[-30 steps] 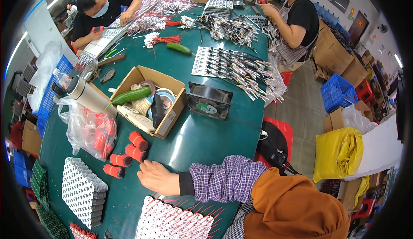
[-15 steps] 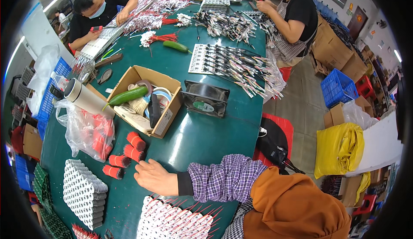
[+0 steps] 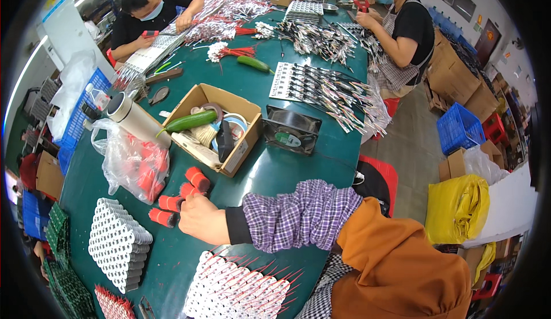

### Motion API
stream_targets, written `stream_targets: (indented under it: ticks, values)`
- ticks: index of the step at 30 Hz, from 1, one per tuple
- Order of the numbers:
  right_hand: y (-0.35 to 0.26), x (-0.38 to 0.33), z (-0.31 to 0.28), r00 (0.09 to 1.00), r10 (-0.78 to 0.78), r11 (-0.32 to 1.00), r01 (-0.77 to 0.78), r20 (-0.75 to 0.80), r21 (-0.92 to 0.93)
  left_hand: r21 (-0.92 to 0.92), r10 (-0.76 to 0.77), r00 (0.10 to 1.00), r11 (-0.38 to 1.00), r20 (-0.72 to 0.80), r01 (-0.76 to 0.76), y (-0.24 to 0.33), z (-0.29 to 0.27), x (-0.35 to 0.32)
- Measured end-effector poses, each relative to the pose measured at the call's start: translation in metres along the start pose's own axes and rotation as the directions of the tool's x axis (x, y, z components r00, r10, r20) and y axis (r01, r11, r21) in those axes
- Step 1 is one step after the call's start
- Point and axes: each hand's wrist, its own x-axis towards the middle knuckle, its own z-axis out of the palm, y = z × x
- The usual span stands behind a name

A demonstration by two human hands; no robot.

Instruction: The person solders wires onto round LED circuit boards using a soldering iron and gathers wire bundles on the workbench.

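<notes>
My right hand [image 3: 202,220] reaches in from the right, in a purple plaid sleeve with a dark cuff. Its fingers are bent and closed round the near end of a bundle of red wires [image 3: 188,190], which they partly hide. Beside it lie more short red wire bundles [image 3: 163,218] with dark ends. Below the hand sits a panel of round white boards [image 3: 235,287] with thin red wires sticking out. To its left stands a stack of white scalloped panels [image 3: 117,241]. My left hand is out of view.
Behind the hand stand an open cardboard box [image 3: 244,150] with tape and a cucumber, a black fan [image 3: 291,129], a clear bag of red bundles [image 3: 135,161] and a leaning white flask [image 3: 138,118]. Two masked people work at the far end of the green table [image 3: 229,78].
My right hand has moved onto one of the red wire bundles and its fingers have closed there. The whole view has shifted slightly.
</notes>
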Motion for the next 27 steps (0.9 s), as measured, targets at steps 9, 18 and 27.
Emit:
stream_targets:
  ticks: [9, 18, 27]
  values:
    - [-0.008, 0.018, 0.014, 0.985, -0.092, 0.994, 0.100, 0.146, -0.049, -0.035, -0.024, 1.000, 0.999, -0.020, 0.024, -0.009, -0.014, 0.007]
    - [-0.010, 0.029, 0.001, 0.948, -0.084, 0.985, 0.126, 0.307, -0.120, -0.032, -0.083, 0.996, 0.996, -0.023, 0.083, -0.010, -0.022, 0.007]
    - [-0.020, 0.031, 0.012, 0.894, -0.058, 0.905, 0.234, 0.443, -0.354, -0.033, -0.080, 0.996, 0.996, -0.044, 0.079, -0.009, -0.022, 0.008]
